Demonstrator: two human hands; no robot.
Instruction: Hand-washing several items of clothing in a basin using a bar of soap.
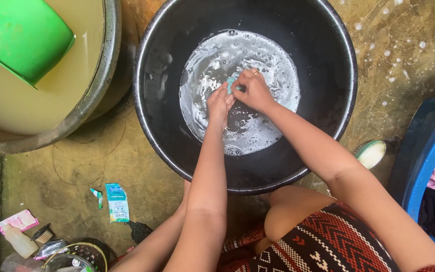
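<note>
Both my hands reach into a large black basin [152, 100] with shallow soapy water [258, 60] at its bottom. My left hand [219, 103] and my right hand [252, 90] meet over the foam and pinch a small teal sachet [231, 82] between the fingertips. There is a ring on my right hand. Most of the sachet is hidden by my fingers.
A grey tub of murky water [51, 106] with a green scoop [21, 35] floating in it stands at the upper left. A blue basin [424, 166] of clothes sits at the right. A torn green sachet [118, 202], a brush [43, 234], a bottle [20, 242] lie on the wet floor.
</note>
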